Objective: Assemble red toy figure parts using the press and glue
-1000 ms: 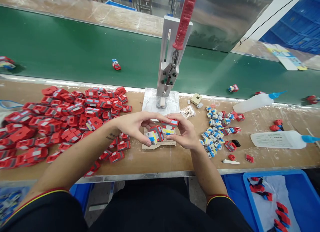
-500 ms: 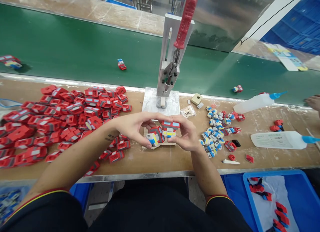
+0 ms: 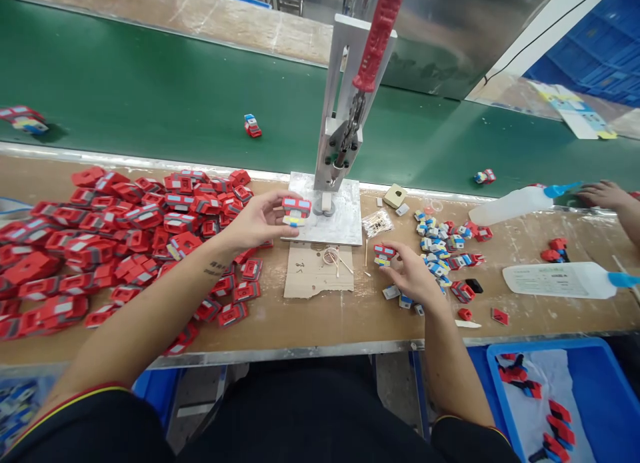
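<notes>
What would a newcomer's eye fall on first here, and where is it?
Probably the heap of red parts on the left of the bench. Next, the metal press with its red handle, standing centrally before the green belt. Then, nearer the wearer, the left hand holding one red piece, the right hand a second piece.

Head-worn view, facing forward and down, close above the workbench (image 3: 310, 324)

Left hand (image 3: 257, 221) and right hand (image 3: 413, 276) — well apart, both pinching.
</notes>
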Tool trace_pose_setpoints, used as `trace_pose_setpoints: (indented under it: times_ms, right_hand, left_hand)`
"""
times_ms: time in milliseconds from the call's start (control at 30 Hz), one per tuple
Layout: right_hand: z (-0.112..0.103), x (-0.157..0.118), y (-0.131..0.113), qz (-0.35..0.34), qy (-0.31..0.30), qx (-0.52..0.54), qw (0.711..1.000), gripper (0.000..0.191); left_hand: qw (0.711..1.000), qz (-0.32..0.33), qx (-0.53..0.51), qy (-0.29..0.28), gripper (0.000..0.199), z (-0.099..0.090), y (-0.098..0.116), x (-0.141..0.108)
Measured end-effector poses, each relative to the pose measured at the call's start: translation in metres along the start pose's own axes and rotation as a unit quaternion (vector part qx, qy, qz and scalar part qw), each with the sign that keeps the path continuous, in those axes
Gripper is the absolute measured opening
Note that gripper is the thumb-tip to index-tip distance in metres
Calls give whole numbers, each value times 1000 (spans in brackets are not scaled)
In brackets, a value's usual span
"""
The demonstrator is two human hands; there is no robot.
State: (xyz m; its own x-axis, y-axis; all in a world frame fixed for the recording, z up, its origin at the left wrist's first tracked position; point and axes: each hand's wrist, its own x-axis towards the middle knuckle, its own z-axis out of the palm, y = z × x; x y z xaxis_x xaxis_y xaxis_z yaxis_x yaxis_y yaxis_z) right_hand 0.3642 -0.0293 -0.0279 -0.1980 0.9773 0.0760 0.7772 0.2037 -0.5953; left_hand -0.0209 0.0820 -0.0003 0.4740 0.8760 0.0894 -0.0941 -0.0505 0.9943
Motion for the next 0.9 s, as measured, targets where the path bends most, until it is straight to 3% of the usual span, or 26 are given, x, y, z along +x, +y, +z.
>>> trace_pose_setpoints:
  times_ms: [67, 200, 400, 500, 567, 667, 700, 800, 900]
  right_hand:
    - [7, 1, 8, 17, -15, -27, 999, 46]
    - [9, 5, 17, 41, -21, -102, 994, 46]
    - [-16, 14, 10, 6, -29, -173, 984, 42]
    - [-39, 37, -25, -85, 100, -121, 984, 40]
    - [-56, 65, -60, -153, 216, -63, 962, 40]
    - [-77, 121, -116, -227, 333, 26, 915, 46]
    - [-81, 140, -132, -241, 348, 45, 905, 50]
    - [-85, 185, -169, -251, 275, 65, 926, 55]
    - [-79, 197, -186, -249, 227, 91, 937, 53]
  left_hand:
    - [998, 5, -42, 55, 67, 2, -13, 12]
    - [993, 16, -72, 92, 63, 8, -31, 37]
    - [992, 57, -16, 114, 54, 14, -49, 63]
    - [992, 70, 35, 100, 60, 14, -55, 70]
    - [991, 78, 65, 89, 60, 16, -56, 74]
    - [990, 90, 84, 69, 56, 22, -54, 79]
    - [990, 94, 83, 62, 55, 25, -54, 81]
    - [990, 105, 74, 52, 53, 31, -55, 87]
    - [992, 94, 62, 52, 54, 33, -60, 91]
